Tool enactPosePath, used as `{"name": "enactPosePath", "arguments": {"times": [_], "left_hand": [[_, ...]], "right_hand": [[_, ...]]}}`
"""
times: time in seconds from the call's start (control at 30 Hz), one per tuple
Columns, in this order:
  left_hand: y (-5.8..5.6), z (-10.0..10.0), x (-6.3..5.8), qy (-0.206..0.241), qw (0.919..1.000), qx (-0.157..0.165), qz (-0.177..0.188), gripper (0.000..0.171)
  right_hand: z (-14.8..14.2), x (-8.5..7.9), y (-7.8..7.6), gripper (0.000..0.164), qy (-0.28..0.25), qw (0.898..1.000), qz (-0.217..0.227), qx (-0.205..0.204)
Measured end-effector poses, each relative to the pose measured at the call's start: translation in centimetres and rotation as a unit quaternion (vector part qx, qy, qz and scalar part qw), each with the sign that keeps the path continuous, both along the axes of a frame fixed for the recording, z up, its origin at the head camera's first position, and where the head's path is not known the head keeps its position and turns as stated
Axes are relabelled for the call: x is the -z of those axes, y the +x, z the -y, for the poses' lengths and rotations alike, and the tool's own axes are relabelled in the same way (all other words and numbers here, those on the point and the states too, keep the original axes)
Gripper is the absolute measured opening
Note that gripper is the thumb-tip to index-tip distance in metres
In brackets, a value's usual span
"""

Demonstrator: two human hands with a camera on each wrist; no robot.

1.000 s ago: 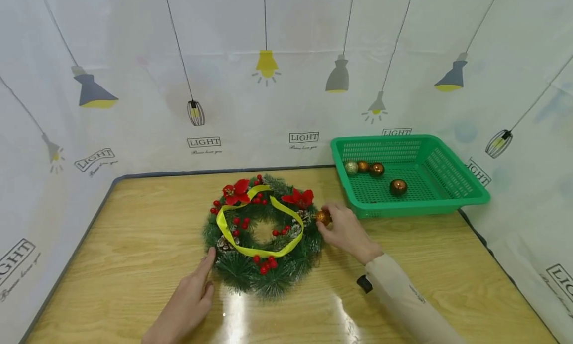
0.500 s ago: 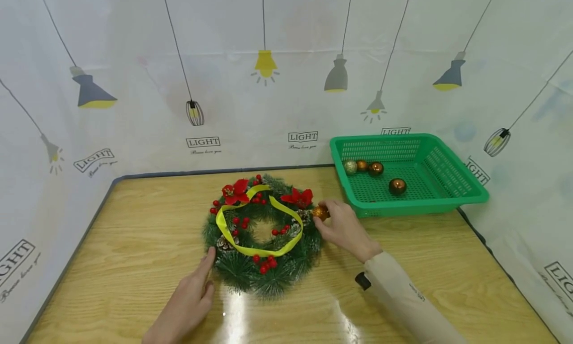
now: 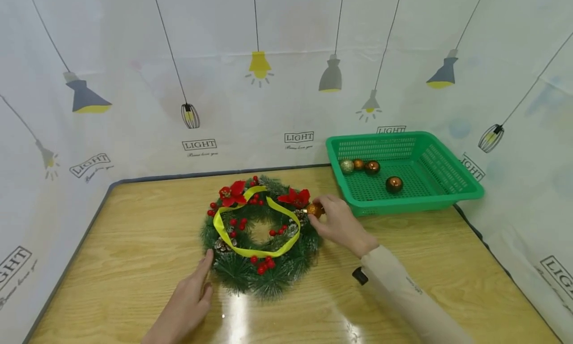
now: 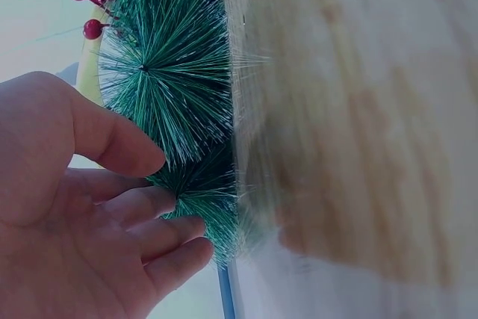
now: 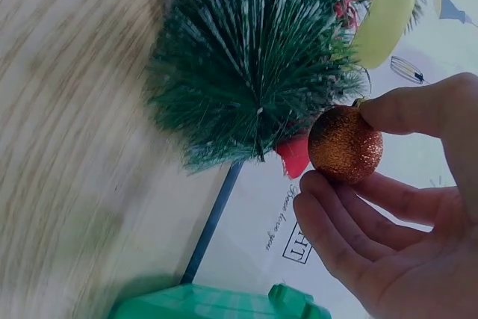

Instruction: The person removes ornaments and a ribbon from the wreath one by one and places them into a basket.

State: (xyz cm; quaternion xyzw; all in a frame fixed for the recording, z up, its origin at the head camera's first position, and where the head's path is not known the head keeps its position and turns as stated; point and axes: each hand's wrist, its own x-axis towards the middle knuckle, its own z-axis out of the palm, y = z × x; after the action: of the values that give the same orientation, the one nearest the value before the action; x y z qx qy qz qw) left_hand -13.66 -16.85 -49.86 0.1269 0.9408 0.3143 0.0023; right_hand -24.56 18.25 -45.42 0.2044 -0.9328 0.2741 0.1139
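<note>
A green wreath (image 3: 273,279) with red berries, red flowers and pinecones lies flat on the table. A yellow ribbon (image 3: 261,253) rests in a loop on top of it. My right hand (image 3: 342,224) pinches a glittery copper bauble (image 5: 346,145) between thumb and fingers at the wreath's right side, below the right red flower (image 3: 295,198). In the head view the bauble's small cap points toward the wreath. My left hand (image 3: 185,299) touches the wreath's left edge with an extended finger, near a pinecone (image 3: 222,245). Its fingers look relaxed in the left wrist view.
A green plastic basket (image 3: 409,204) stands at the back right. Several baubles lie in it, among them a pale gold one (image 3: 346,166) and a shiny brown one (image 3: 394,184). Behind the wooden table (image 3: 134,224) hangs a lamp-printed backdrop (image 3: 241,105).
My right hand has brought the bauble slightly leftward and up, closer over the wreath's right side. The left hand stays against the wreath. The head view has shifted a little.
</note>
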Motion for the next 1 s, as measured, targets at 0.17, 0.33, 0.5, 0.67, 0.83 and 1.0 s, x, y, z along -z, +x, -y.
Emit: {"name": "enactPosePath", "arguments": {"times": [0.17,0.33,0.5,0.67,0.83,1.0], "left_hand": [[0.0,-0.1,0.1,0.0,1.0,-0.001,-0.009,0.074],[0.0,-0.1,0.2,-0.002,0.9999,-0.001,-0.013,0.073],[0.0,0.0,0.1,-0.005,0.9999,-0.004,-0.009,0.073],[0.1,0.0,0.1,-0.004,1.0,-0.006,-0.007,0.074],[0.1,0.0,0.0,-0.002,0.9999,-0.004,-0.011,0.073],[0.1,-0.1,0.0,0.001,0.9999,-0.004,-0.009,0.074]], "right_hand": [[0.2,-0.2,0.0,0.028,-0.003,1.0,-0.01,-0.004],[-0.2,-0.7,0.1,0.026,0.0,1.0,-0.029,-0.006],[-0.3,-1.0,0.0,0.026,0.008,0.999,-0.036,-0.013],[0.2,-1.0,0.1,0.026,0.002,0.999,-0.03,-0.02],[0.4,-1.4,0.1,0.025,-0.003,0.999,-0.043,-0.024],[0.2,-1.5,0.0,0.027,-0.001,0.998,-0.053,-0.021]]}}
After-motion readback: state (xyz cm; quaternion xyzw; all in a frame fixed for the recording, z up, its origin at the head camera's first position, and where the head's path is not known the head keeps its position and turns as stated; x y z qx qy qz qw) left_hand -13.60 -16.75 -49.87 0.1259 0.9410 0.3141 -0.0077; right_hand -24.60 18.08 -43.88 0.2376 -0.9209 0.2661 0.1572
